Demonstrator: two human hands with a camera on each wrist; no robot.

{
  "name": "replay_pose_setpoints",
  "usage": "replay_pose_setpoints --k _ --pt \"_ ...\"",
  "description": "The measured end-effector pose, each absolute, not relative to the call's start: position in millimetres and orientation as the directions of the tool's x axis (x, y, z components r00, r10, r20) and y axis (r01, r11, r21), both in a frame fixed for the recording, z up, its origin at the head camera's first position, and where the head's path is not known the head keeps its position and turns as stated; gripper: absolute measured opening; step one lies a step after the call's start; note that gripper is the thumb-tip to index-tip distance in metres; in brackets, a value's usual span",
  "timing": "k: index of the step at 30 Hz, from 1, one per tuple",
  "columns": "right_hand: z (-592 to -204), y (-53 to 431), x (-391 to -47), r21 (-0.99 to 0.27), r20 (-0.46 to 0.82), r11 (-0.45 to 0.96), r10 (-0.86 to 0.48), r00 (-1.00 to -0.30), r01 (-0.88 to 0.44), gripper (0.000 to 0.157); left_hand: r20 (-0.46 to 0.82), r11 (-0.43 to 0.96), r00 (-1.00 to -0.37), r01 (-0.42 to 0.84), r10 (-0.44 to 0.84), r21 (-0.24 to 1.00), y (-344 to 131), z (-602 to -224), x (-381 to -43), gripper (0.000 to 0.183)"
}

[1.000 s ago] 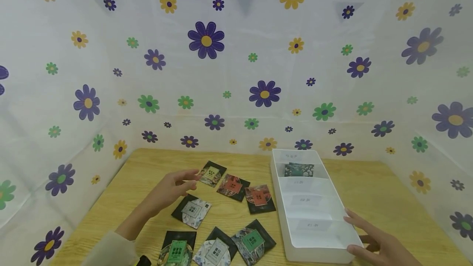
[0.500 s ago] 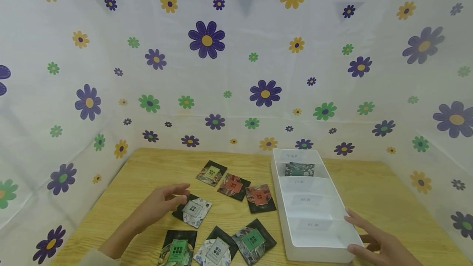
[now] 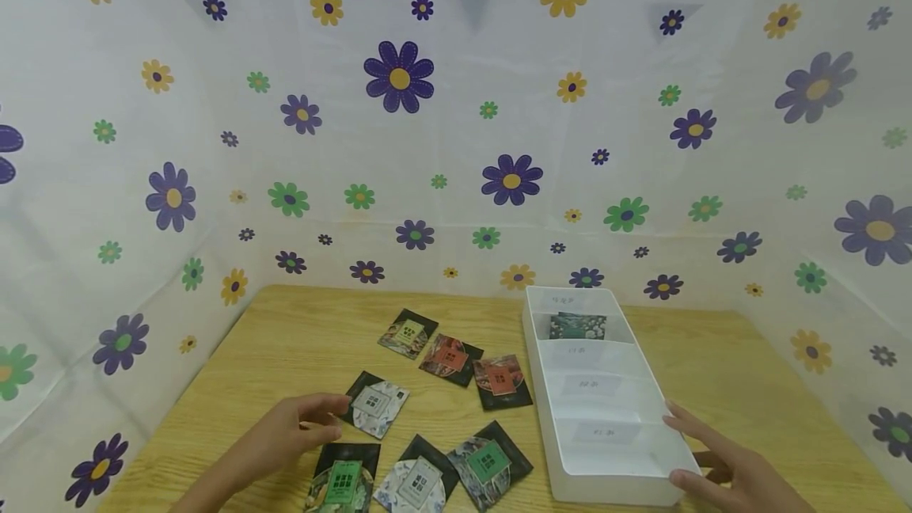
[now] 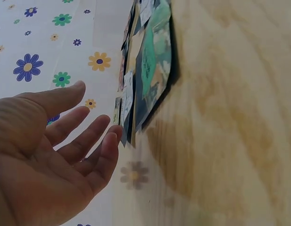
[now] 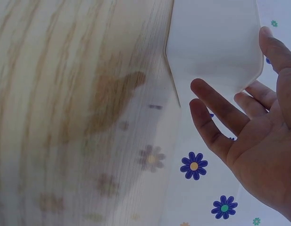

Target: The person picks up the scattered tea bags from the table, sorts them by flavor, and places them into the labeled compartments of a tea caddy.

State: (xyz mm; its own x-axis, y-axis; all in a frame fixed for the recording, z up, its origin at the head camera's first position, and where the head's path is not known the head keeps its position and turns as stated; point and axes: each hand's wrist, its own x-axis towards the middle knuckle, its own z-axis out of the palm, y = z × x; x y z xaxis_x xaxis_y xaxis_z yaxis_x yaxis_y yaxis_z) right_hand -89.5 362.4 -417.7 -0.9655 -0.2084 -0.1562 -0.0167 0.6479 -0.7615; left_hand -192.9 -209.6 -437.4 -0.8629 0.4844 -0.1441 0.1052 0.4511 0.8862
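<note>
My left hand (image 3: 295, 430) hovers low over the table, fingers loosely bent and apart, holding nothing. Its fingertips come right at the left edge of a white-labelled sachet (image 3: 378, 410). Just below it lies a green-labelled sachet (image 3: 342, 481), with another white-labelled sachet (image 3: 419, 481) and a second green-labelled sachet (image 3: 492, 461) to the right. In the left wrist view the palm (image 4: 55, 160) shows bare beside the row of sachets. My right hand (image 3: 741, 469) rests at the near right corner of a white divided box (image 3: 591, 489), its fingers spread along the side.
Farther back lie a yellow-labelled sachet (image 3: 408, 333) and two red-labelled sachets, one left (image 3: 449, 360) and one right (image 3: 502, 382). A dark green sachet (image 3: 577, 328) stands in the box's farthest compartment. Flowered cloth (image 3: 456, 141) walls in the wooden table (image 3: 328, 315).
My left hand has drawn back toward me and to the left, from the yellow-labelled sachet past the near white-labelled one. The right hand, box and sachets have stayed put.
</note>
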Motion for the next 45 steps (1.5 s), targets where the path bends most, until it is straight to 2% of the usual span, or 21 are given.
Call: replay_pose_setpoints --k 5,11,18,21,28,33,45 --pt "-416.7 362.6 -89.8 -0.746 -0.167 0.665 -0.200 -0.965 -0.008 0.070 -0.136 0.481 -0.842 0.159 0.522 0.862 -207.8 -443.9 -188.7 0.049" --pt "-417.2 362.4 -87.5 -0.771 -0.114 0.634 -0.235 -0.965 -0.063 0.069 -0.199 0.529 -0.800 0.167 0.565 0.832 -205.6 -450.9 -180.8 0.054" --pt "-418.4 362.9 -86.9 -0.757 -0.086 0.647 -0.233 -0.969 -0.089 0.069 -0.128 0.613 -0.746 0.423 0.654 0.668 -199.8 -454.4 -176.4 0.061" --pt "-419.7 363.9 -87.6 -0.742 -0.055 0.659 -0.243 -0.969 -0.123 0.068 -0.112 0.613 -0.737 0.457 0.667 0.644 -197.9 -453.7 -175.8 0.063" --pt "-421.5 364.9 -87.9 -0.722 -0.027 0.676 -0.240 -0.970 -0.147 0.068 -0.132 0.652 -0.762 0.436 0.634 0.620 -193.3 -452.1 -179.8 0.060" --pt "-422.6 364.4 -87.2 -0.708 0.036 0.673 -0.269 -0.962 -0.214 0.066 -0.116 0.681 -0.789 0.434 0.603 0.590 -190.4 -449.7 -180.4 0.062" --pt "-420.1 365.0 -88.5 -0.695 -0.020 0.698 -0.263 -0.965 -0.175 0.068 -0.079 0.730 -0.841 0.414 0.535 0.544 -190.5 -448.4 -182.2 0.063"
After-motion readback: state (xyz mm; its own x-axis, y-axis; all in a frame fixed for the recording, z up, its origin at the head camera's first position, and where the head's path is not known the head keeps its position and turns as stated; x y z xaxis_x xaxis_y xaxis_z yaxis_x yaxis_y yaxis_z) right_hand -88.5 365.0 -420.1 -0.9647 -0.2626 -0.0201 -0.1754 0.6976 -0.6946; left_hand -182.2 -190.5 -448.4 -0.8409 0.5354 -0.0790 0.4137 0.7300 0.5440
